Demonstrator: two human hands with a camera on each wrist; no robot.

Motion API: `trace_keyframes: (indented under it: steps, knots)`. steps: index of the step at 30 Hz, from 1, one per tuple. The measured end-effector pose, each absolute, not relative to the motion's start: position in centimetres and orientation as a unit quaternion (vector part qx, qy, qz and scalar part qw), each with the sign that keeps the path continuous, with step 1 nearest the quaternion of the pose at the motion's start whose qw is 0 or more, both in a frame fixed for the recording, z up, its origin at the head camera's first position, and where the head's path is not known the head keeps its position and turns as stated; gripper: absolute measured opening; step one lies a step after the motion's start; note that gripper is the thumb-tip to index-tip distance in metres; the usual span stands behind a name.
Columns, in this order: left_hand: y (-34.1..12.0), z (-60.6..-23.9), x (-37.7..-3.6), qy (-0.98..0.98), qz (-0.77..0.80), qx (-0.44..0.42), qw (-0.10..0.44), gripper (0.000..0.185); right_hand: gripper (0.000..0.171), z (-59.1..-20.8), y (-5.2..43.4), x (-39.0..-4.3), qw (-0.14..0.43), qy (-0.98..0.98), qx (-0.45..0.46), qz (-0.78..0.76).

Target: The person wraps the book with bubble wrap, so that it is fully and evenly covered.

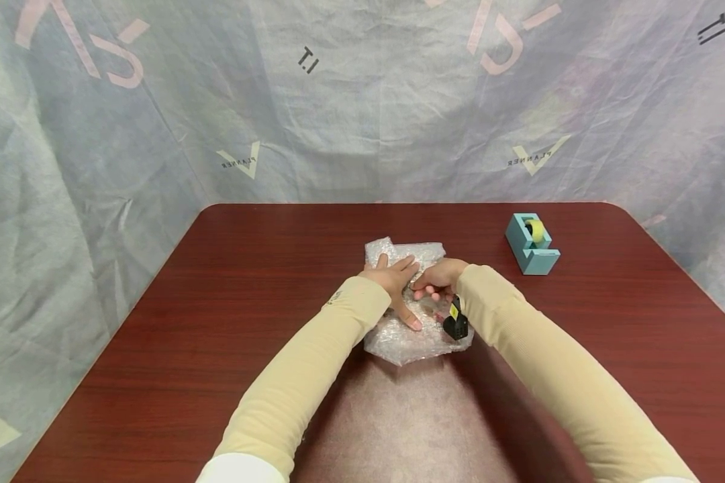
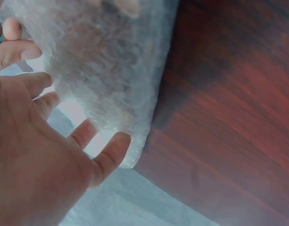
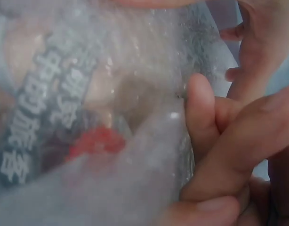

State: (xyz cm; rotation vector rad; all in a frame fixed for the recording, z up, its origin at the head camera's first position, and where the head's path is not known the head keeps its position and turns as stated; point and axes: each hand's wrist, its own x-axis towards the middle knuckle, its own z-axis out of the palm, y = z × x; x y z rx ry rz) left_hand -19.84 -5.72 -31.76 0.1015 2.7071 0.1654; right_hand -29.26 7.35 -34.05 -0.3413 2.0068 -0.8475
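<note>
A packet of clear bubble wrap (image 1: 399, 343) lies on the table before me. Through the wrap in the right wrist view shows a printed cover (image 3: 55, 80) with white characters and a red patch; it looks like a book. My left hand (image 1: 394, 280) rests on the wrap with its fingers spread and straight, seen from the palm side in the left wrist view. Close to its right, my right hand (image 1: 440, 276) has curled fingers and pinches the wrap near its middle. Exactly what lies between those fingertips is partly hidden.
A light blue tape dispenser (image 1: 527, 256) with a yellow tape roll (image 1: 536, 231) stands at the back right of the dark red wooden table (image 1: 266, 255). A printed grey cloth (image 1: 362, 100) hangs behind the table. A small black device (image 1: 456, 326) sits at my right wrist.
</note>
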Motion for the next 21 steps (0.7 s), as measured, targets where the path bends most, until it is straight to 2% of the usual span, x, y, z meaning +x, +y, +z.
trace_keyframes:
  steps: [15,21]
  knots:
    - [-5.9,-32.0,-20.0,0.974,0.065,0.035,0.212,0.118,0.036,-32.1,7.5,-28.3,0.411,0.857,-0.196,-0.240]
    - [-6.0,-32.0,-20.0,0.973,0.070,0.037,0.215,0.119,0.034,-32.1,7.6,-29.0,0.354,0.883,-0.194,-0.238]
